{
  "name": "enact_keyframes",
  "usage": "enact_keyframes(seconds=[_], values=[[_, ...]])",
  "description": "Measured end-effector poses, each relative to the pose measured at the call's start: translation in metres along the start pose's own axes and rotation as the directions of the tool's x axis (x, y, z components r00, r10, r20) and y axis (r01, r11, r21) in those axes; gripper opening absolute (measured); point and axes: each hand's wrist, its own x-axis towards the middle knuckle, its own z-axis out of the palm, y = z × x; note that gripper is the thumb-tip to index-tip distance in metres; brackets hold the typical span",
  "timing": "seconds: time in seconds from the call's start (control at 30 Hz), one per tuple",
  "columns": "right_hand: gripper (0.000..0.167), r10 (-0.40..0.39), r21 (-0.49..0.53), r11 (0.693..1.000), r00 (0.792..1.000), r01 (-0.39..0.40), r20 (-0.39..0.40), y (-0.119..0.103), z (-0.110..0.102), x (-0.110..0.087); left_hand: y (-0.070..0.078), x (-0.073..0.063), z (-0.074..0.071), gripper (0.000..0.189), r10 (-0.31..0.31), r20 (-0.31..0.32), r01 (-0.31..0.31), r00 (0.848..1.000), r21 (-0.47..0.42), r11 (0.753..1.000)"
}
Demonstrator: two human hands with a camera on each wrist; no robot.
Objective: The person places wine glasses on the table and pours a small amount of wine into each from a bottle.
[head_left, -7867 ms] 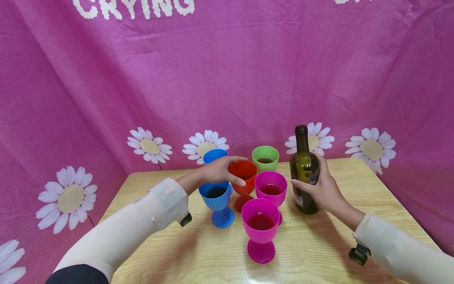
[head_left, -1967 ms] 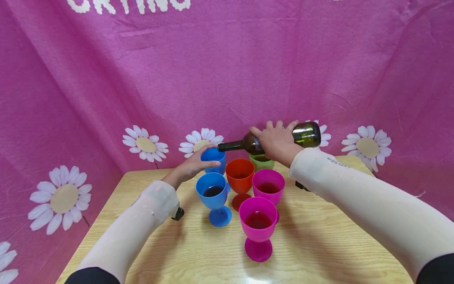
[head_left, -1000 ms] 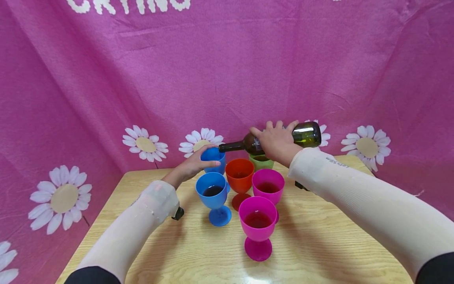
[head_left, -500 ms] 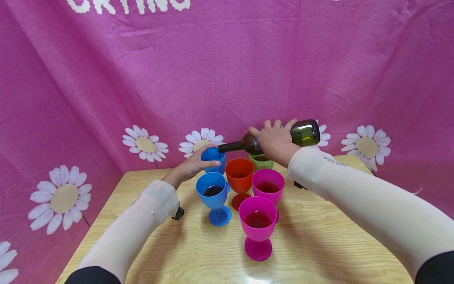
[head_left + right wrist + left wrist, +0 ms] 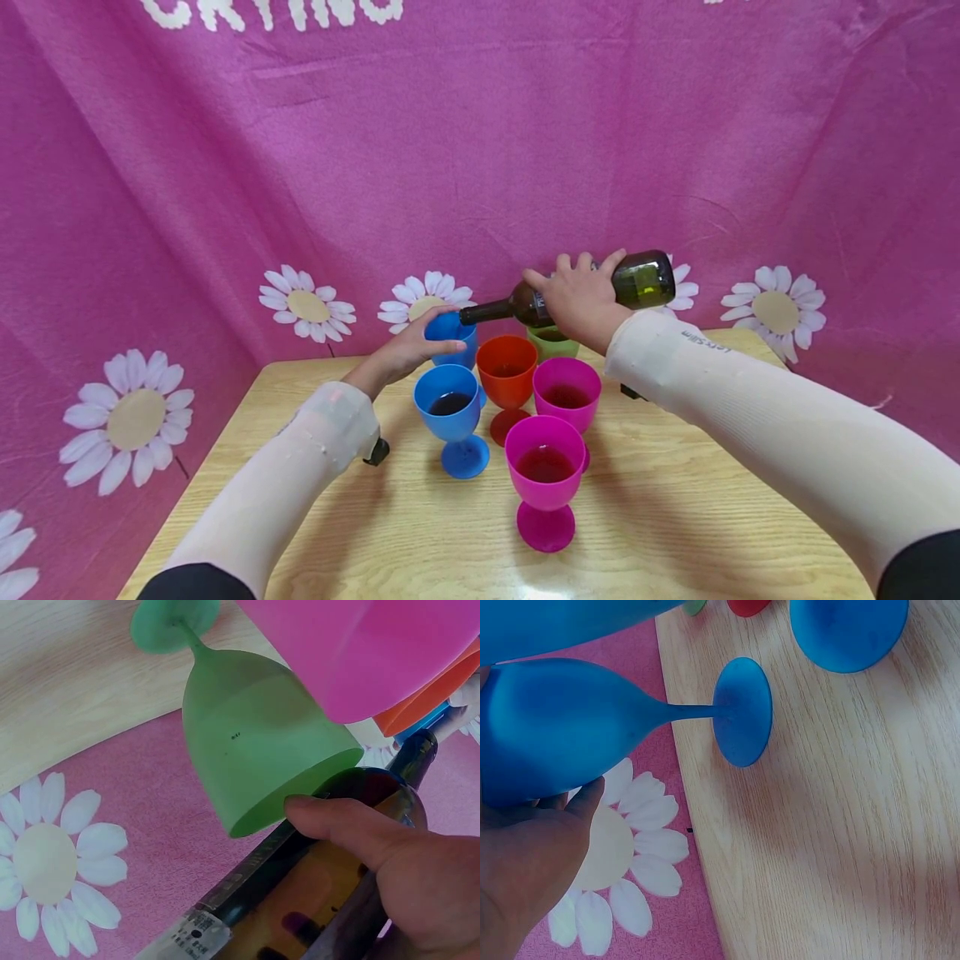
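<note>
In the head view my left hand point(image 5: 408, 346) holds the back blue goblet point(image 5: 459, 348) by its bowl, thumb on the near side. The left wrist view shows that blue bowl point(image 5: 562, 724) in the curve of the fingers, its foot on the table. My right hand point(image 5: 581, 300) grips a dark green wine bottle point(image 5: 647, 280) round its body. The bottle lies nearly level, base slightly higher, with its mouth at the held goblet's rim. How much liquid is in that goblet is hidden. In the right wrist view, the thumb lies along the bottle point(image 5: 300, 900).
Close by stand a front blue goblet point(image 5: 448, 425), a red goblet point(image 5: 507, 379), two pink goblets point(image 5: 567, 412) and a green goblet point(image 5: 555, 346) under the bottle. The visible bowls hold dark liquid. A pink daisy cloth point(image 5: 480, 167) hangs behind the wooden table point(image 5: 420, 542).
Earlier the bottle stood upright at right and my left hand was at the red goblet. The hand moved to the back blue goblet; the bottle was lifted and tipped, its base lately rising slightly.
</note>
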Motion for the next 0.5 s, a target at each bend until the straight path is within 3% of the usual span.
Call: enact_keyframes(seconds=[0.23,0.5], values=[[0.07,0.002,-0.003,1.0,1.0,-0.002,-0.002,-0.0006,-0.0003,-0.0006,-0.0003,-0.0004,0.0001,0.076,-0.002,-0.006,0.002,1.0,0.023,1.0],[0.078,0.007,-0.011,1.0,1.0,-0.007,0.006,-0.0017,-0.0009,-0.0013,0.0001,-0.0004,0.0005,0.076,-0.005,-0.009,0.005,1.0,0.017,1.0]])
